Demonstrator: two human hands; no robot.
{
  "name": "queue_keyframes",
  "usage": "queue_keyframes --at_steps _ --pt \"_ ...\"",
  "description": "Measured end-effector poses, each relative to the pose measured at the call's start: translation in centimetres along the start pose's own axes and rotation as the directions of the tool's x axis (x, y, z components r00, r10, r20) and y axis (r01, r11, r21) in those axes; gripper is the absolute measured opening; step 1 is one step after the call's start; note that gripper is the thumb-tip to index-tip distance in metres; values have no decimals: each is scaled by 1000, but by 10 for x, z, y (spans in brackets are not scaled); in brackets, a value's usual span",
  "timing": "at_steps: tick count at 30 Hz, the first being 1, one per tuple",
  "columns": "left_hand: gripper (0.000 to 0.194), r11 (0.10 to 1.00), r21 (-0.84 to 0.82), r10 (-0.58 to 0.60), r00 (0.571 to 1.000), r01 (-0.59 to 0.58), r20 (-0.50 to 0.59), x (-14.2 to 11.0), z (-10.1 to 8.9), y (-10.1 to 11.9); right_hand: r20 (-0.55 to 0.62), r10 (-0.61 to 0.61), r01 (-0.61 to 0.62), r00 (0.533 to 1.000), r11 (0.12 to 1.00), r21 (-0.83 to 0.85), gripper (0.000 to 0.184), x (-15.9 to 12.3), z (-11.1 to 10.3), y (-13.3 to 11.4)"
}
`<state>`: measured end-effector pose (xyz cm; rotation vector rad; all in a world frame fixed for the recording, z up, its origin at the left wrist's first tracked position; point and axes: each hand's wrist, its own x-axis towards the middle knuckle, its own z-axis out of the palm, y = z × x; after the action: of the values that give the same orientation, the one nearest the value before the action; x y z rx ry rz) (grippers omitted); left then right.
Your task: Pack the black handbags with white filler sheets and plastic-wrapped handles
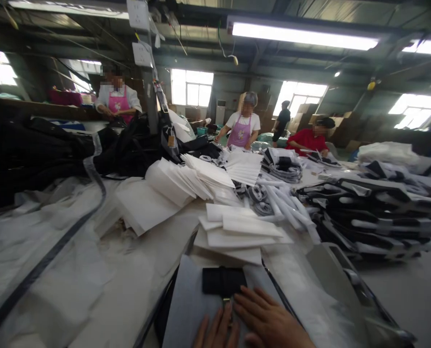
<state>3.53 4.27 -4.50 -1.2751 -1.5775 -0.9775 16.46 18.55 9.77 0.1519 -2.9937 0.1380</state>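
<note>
Sheet (186, 297): lying pale and flat over black fabric (162, 314), at the near edge of the table (411, 290), under both hands.
Black patch (224, 281): resting crosswise on the sheet, just beyond the fingers.
Left hand (217, 331): touching the sheet below the patch, partly passing out of view; grip lying flat, fingers extending, not closing on anything.
Right hand (269, 316): lying beside the left, fingers spreading over the sheet near the patch; grip loose, palm down.
White packets (250, 232): lying stacked just beyond the sheet.
Papers (168, 186): fanning out farther back, to the left.
Coils (262, 200): lying behind the packets, beside white tubes (284, 205).
Black stack (375, 217): piling up at right, pale pieces showing between layers.
Grey case (346, 285): standing right of the hands, blurring.
Dark strip (59, 256): running along the left over crumpled film (49, 227).
Persons in pink aprons (240, 131) and a red top (308, 137): working in the background.
</note>
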Motion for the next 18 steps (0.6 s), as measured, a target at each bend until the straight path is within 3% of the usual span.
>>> queue_keyframes --at_steps 1,3,4,6,9,14,18 --pt "40 999 -17 39 999 -39 13 2 -4 -3 -33 10 -11 999 999 -32 53 -6 11 -1" --pt "36 979 -46 201 965 -196 168 9 -17 -12 -76 37 -42 996 997 -66 58 -17 30 -2" --pt "33 958 -72 286 913 -277 290 14 -25 -17 -82 51 -58 995 996 -73 60 -20 36 -2" --pt "32 931 -109 363 843 -349 398 26 -40 -26 -81 70 -76 994 995 -72 62 -23 43 -2" --pt "32 917 -127 396 819 -378 416 45 -54 -33 -72 101 -104 992 994 -36 62 -24 45 -4" --pt "37 846 -165 517 705 -507 487 48 -53 -45 6 154 -154 988 984 89 58 -21 40 -7" --pt "39 841 -107 518 734 -530 439 32 -45 -53 74 194 -207 978 933 294 42 -9 7 -7"
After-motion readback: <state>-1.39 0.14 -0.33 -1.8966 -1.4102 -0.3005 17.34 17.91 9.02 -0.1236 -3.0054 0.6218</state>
